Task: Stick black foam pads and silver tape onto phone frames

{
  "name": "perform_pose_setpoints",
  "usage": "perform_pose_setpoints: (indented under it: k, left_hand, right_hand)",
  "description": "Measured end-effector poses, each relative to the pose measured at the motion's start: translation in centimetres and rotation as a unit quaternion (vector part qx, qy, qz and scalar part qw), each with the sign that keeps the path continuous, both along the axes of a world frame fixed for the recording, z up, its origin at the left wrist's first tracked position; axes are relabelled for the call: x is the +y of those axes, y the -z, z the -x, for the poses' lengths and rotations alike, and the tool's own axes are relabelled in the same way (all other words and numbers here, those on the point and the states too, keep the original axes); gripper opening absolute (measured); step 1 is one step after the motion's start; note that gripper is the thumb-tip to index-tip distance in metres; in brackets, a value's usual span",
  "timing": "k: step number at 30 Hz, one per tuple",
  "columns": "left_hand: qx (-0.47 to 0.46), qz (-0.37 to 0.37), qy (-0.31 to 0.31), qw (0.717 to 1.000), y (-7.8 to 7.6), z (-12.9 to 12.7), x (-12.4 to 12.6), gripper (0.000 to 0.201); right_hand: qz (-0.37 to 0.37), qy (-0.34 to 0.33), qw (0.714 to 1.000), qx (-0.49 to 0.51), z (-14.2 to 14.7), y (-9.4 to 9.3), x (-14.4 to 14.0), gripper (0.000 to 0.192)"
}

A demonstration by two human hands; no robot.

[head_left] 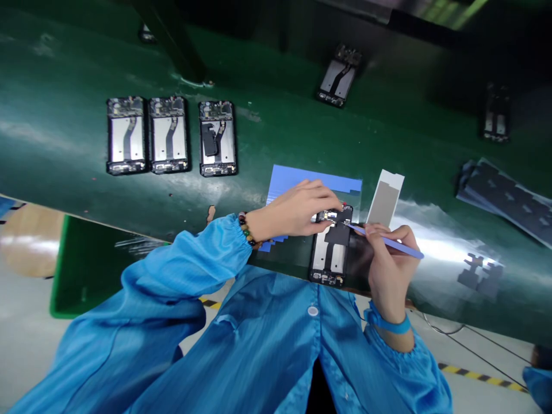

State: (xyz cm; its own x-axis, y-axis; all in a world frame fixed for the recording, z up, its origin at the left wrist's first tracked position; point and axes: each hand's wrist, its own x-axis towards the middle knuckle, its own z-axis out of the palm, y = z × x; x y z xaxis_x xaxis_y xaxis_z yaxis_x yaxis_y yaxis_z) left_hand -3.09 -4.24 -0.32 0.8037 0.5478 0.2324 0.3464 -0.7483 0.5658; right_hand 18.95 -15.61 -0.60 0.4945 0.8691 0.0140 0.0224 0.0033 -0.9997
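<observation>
risk, as i judge it: the tip of the blue stylus [388,242] sits right at the top end of the open phone frame [332,247], among small connectors and a dark flex strip. a slip or too much push there could scratch the board or lift the strip crooked. the phone frame lies at the near edge of the green bench [64,115], so a sideways shove might slide it toward the edge. the left hand's fingertips cover part of the work spot, so the exact contact point is hidden.

left hand [297,210]: fingers curled and pressed together, bearing down on the top end of the phone frame, pinning it. bead bracelet [246,229] at the wrist.

right hand [390,270]: closed around the stylus in a pen hold, tip aimed left at the frame's top; blue wrist strap [390,325] below.

nearby: blue sheet [302,178] under the left hand, a grey strip [385,198] just beside the frame, three more frames [170,135] in a row well apart to the left.
</observation>
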Motion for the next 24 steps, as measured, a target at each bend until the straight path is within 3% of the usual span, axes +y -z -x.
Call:
perform_pose_setpoints:
  k: [3,6,8,11,14,16,18,20,22,24]
  left_hand:
    - [0.053,-0.071,0.007,0.996,-0.3,-0.1,-0.2,0.032]
    - [0.104,-0.128,-0.003,0.986,-1.0,0.1,-1.1,0.04]
    - [0.105,-0.148,0.02,0.983,-1.4,0.4,-2.8,0.045]
    - [0.086,-0.159,0.102,0.978,-1.2,0.9,-6.7,0.053]
    - [0.054,-0.193,0.09,0.976,-0.9,1.4,-10.2,0.037]
    - [-0.014,-0.219,0.068,0.973,-1.7,1.7,-11.1,0.023]
    - [-0.067,-0.241,0.061,0.966,-3.4,2.1,-10.3,0.019]
    - [-0.082,-0.258,0.033,0.962,-5.3,2.7,-7.8,0.022]
    - [-0.083,-0.252,-0.03,0.964,-6.5,3.4,-3.6,0.031]
    - [-0.085,-0.216,-0.106,0.967,-6.5,4.1,2.1,0.038]
  right_hand:
    - [0.009,0.0,1.0,-0.013,-0.1,-0.1,0.0,0.036]
    - [-0.024,0.04,0.999,-0.026,-0.9,-0.5,0.1,0.038]
    - [-0.055,0.082,0.995,-0.032,-1.9,-0.6,0.2,0.038]
    - [-0.07,0.132,0.988,-0.029,-3.5,-0.2,0.4,0.037]
    - [-0.087,0.167,0.982,-0.021,-4.4,0.7,0.5,0.038]
    - [-0.104,0.174,0.979,-0.012,-4.5,1.1,0.5,0.039]
    - [-0.113,0.174,0.978,-0.005,-4.4,1.2,0.6,0.038]
    - [-0.114,0.175,0.978,-0.001,-4.3,1.2,0.6,0.037]
    - [-0.109,0.174,0.979,0.002,-4.2,1.1,0.5,0.037]
    - [-0.107,0.168,0.98,0.009,-4.3,1.2,0.5,0.037]
